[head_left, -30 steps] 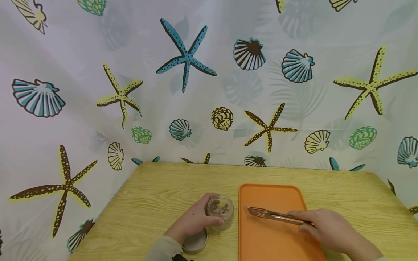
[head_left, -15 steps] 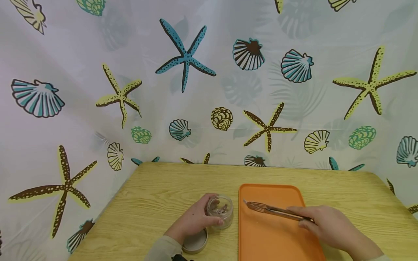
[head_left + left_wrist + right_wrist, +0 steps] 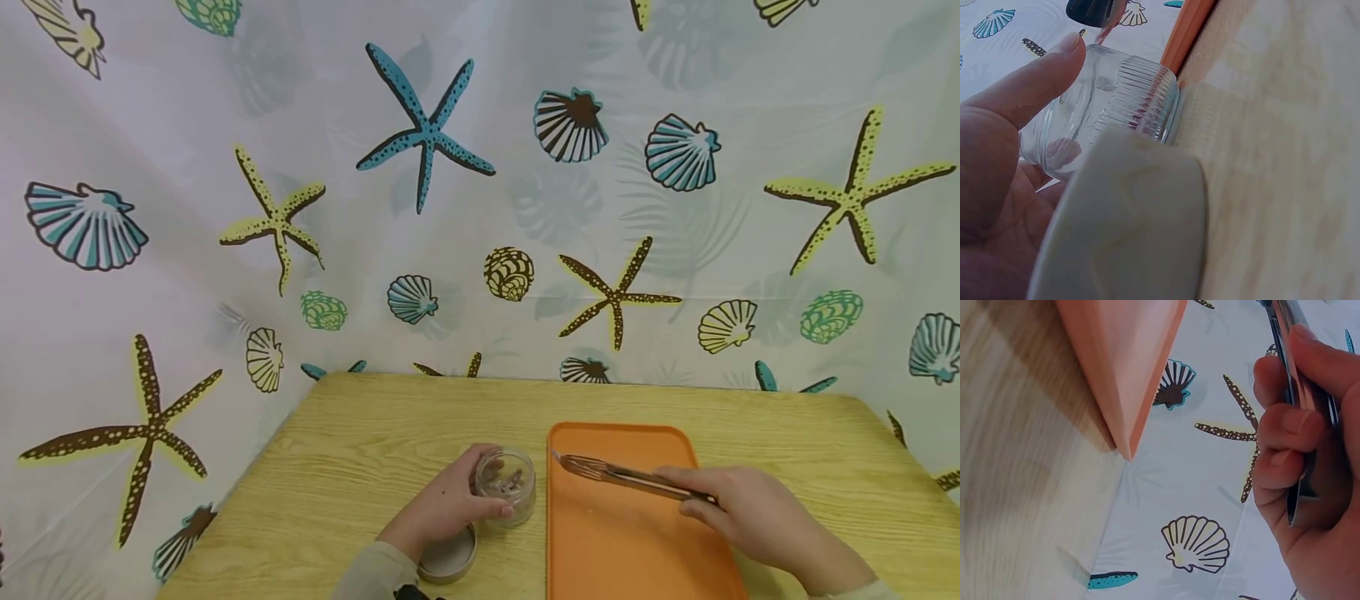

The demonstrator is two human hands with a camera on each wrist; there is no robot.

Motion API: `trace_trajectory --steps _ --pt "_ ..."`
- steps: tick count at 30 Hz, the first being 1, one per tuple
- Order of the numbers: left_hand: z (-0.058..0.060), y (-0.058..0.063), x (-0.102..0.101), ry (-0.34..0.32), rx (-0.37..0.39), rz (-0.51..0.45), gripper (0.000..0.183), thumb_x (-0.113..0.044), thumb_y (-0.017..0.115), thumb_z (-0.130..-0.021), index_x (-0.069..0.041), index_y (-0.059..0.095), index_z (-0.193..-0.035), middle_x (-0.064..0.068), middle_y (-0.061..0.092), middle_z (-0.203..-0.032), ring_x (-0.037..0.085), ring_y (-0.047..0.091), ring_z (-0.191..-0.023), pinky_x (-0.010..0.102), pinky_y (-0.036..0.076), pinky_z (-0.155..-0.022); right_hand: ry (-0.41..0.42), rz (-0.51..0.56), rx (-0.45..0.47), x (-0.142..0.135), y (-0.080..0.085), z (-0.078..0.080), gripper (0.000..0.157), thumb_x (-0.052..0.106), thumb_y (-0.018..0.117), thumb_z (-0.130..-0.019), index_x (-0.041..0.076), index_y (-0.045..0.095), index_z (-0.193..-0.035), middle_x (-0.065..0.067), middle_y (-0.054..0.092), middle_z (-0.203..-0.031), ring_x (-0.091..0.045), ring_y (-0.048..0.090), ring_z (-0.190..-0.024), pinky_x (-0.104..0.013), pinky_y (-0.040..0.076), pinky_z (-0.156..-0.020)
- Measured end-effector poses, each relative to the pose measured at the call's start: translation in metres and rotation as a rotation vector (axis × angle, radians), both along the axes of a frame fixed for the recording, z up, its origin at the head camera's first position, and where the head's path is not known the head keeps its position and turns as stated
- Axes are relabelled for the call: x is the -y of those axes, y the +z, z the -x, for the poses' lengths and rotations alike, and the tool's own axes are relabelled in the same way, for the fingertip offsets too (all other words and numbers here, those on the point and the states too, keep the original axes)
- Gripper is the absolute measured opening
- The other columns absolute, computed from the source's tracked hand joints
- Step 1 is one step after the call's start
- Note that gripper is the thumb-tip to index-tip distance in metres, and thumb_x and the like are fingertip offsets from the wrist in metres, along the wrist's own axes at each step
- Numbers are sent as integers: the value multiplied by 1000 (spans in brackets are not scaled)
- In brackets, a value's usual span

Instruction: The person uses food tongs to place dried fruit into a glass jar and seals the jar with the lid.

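In the head view my left hand (image 3: 442, 504) holds an open clear glass jar (image 3: 517, 510) by its side on the table. A few small pinkish-brown pieces (image 3: 512, 482) lie inside. My right hand (image 3: 757, 517) grips metal tongs (image 3: 637, 479) with its fingers wrapped round the handle (image 3: 1300, 394). The tongs' head hovers over the left edge of an orange tray (image 3: 622, 550), a little right of the jar. From its tip sticks a small pale piece (image 3: 556, 455); in the left wrist view this twisted piece (image 3: 1109, 32) looks pinkish. Its exact kind is unclear.
A round greyish lid (image 3: 450, 557) lies on the wooden table (image 3: 360, 433) below my left wrist, and shows large in the left wrist view. Behind the table hangs a white curtain (image 3: 465, 225) printed with shells and starfish.
The tongs have moved slightly left and up in the head view, toward the jar, with the small piece at their tip. My left hand and the jar stay in place.
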State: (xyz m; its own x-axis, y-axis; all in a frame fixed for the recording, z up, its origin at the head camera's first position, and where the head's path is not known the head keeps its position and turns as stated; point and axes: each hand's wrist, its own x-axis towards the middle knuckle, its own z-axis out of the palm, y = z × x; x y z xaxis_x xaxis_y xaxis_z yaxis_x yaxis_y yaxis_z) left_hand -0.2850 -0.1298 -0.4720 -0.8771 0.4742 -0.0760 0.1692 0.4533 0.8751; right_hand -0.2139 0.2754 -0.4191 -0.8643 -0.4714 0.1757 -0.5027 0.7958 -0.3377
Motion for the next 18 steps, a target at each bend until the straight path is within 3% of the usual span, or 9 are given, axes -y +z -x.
trace_trajectory --steps 9,18 --pt "2 -2 0 -9 5 -16 85 -45 82 -84 -20 39 -153 9 50 -149 30 49 -134 56 39 -105 30 3 -83 9 6 0 41 45 66 -95 32 67 -135 17 70 -102 2 53 -74 -29 45 -63" --pt "2 -2 0 -9 18 -26 86 -45 83 -84 -21 39 -153 8 50 -149 31 49 -133 56 40 -104 55 14 -86 18 8 4 42 45 65 -97 32 66 -137 15 71 -106 2 51 -73 -29 45 -63"
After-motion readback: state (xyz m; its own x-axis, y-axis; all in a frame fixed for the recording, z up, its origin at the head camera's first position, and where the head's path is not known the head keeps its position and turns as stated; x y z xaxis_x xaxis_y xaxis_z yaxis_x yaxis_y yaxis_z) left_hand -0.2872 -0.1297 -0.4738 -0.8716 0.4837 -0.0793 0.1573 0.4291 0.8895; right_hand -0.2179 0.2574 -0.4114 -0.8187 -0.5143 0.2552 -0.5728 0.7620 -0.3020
